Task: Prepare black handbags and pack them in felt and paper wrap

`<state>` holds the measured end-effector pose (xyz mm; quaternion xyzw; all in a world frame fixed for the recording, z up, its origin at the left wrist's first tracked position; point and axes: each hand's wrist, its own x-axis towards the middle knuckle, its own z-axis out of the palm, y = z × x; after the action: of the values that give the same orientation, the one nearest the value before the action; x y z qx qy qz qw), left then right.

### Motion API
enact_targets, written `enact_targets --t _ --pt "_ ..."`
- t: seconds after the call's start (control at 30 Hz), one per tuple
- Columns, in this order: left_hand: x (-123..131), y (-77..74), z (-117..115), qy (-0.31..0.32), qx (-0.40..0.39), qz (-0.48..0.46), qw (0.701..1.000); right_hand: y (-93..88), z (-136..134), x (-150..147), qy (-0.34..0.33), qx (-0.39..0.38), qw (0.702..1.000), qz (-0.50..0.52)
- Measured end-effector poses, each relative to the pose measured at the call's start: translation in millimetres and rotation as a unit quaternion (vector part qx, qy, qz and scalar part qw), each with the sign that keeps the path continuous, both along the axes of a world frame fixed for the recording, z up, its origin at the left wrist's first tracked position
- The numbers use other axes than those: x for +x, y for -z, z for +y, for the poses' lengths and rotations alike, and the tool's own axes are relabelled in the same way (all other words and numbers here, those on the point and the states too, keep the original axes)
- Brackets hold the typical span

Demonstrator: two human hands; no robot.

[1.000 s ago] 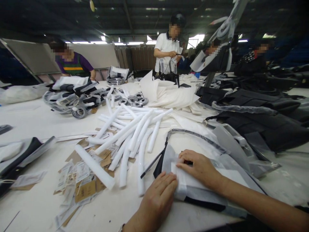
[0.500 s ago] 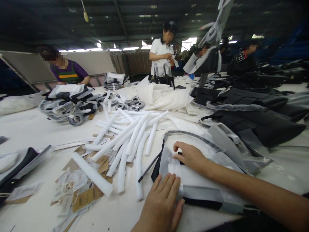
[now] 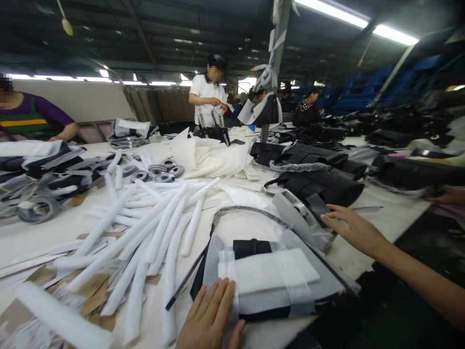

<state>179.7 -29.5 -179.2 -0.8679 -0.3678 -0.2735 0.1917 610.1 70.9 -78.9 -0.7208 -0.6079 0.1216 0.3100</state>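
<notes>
A black handbag (image 3: 265, 310) lies flat at the table's near edge, partly covered by thin translucent wrapping. A white foam sheet (image 3: 274, 271) sits across it under strips of clear tape, and its wrapped handle (image 3: 250, 211) arches away from me. My left hand (image 3: 210, 310) rests on the bag's left side, palm down with fingers stretched. Off to the right, my right hand (image 3: 350, 228) hovers with fingers apart and nothing in it, close to another bag with grey padding (image 3: 290, 208) lying behind the first.
White foam tubes (image 3: 160, 228) are heaped left of the bag, over brown paper tags (image 3: 92, 293). White sheets (image 3: 214, 155) are stacked behind. Black bags (image 3: 316, 184) line the right side. One co-worker (image 3: 209, 92) stands across the table; another person's hand (image 3: 448, 195) is at far right.
My right hand has lifted off the bag and moved right, uncovering the foam sheet. My left hand stays on the bag. The view has swung to the right.
</notes>
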Motion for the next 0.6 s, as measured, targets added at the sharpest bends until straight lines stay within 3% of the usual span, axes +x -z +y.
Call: enact_targets --t 0.13,0.23,0.4,0.6 --pt "-4.1 5.8 2.2 0.004 0.001 0.011 1.0 18.0 1.2 -4.4 -0.005 -0.057 0.991 0.12" --pt "-4.7 6.0 3.3 0.004 -0.004 0.002 1.0 18.7 5.6 -11.4 0.002 -0.09 0.972 0.216" --pt "-5.0 6.4 4.7 0.011 -0.001 0.002 1.0 0.8 -3.7 -13.7 0.002 -0.082 0.945 0.318" --pt "-6.3 5.9 4.8 0.014 -0.011 -0.005 1.0 -20.0 -49.3 -14.0 -0.005 -0.015 0.918 0.395"
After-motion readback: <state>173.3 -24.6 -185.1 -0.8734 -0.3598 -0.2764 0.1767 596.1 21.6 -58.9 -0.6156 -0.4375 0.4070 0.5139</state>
